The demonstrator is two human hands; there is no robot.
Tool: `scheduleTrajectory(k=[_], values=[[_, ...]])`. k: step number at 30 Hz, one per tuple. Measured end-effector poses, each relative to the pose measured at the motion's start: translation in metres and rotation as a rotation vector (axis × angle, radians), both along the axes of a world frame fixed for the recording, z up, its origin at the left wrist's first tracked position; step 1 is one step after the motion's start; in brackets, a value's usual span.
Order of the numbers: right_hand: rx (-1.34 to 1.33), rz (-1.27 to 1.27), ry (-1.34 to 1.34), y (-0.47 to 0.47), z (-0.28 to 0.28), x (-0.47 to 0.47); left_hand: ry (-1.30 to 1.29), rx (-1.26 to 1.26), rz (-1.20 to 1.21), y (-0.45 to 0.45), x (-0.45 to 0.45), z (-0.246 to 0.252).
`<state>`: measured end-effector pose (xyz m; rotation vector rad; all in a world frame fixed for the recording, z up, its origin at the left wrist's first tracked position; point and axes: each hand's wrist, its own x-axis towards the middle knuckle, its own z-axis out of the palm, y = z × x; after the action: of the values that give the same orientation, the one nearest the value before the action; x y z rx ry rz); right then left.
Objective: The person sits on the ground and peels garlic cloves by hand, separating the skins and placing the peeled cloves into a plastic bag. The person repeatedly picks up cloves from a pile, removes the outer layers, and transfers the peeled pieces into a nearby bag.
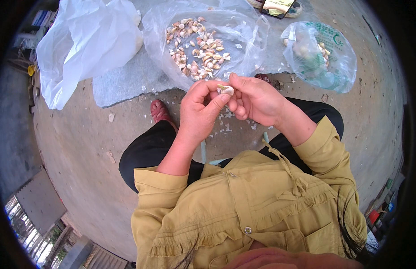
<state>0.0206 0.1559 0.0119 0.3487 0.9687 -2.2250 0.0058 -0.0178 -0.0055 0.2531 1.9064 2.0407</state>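
Note:
My left hand (203, 107) and my right hand (258, 99) meet above the near edge of a grey stone slab. Between their fingertips is a garlic clove (226, 90) with loose papery skin; the left thumb presses on it and the right fingers lie beneath and beside it. Just beyond the hands, a clear plastic bag (241, 60) lies spread on the slab, with many garlic cloves (213, 50) on it. To the right, a tied-looking clear bag with green print (342, 64) contains more garlic. A white plastic bag (90, 43) lies crumpled at the left.
The grey stone slab (127, 84) lies low over a concrete floor (87, 151). Bits of garlic skin (228, 127) are scattered between my feet. A phone (277, 7) rests at the slab's far side, by a shoe (294, 10). My red sandal (159, 111) is near the slab's front edge.

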Motion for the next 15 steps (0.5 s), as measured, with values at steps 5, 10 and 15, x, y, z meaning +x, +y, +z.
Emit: scheduleTrajectory(k=[5, 10, 15], values=[[0.128, 0.049, 0.067, -0.002, 0.001, 0.0, 0.036, -0.039, 0.0, -0.005, 0.001, -0.001], [0.097, 0.055, 0.087, -0.005, -0.003, 0.004, 0.349, -0.229, 0.016, -0.005, -0.003, 0.01], [-0.035, 0.071, 0.045, -0.011, -0.005, 0.012, 0.264, -0.21, 0.086, -0.002, -0.002, 0.009]])
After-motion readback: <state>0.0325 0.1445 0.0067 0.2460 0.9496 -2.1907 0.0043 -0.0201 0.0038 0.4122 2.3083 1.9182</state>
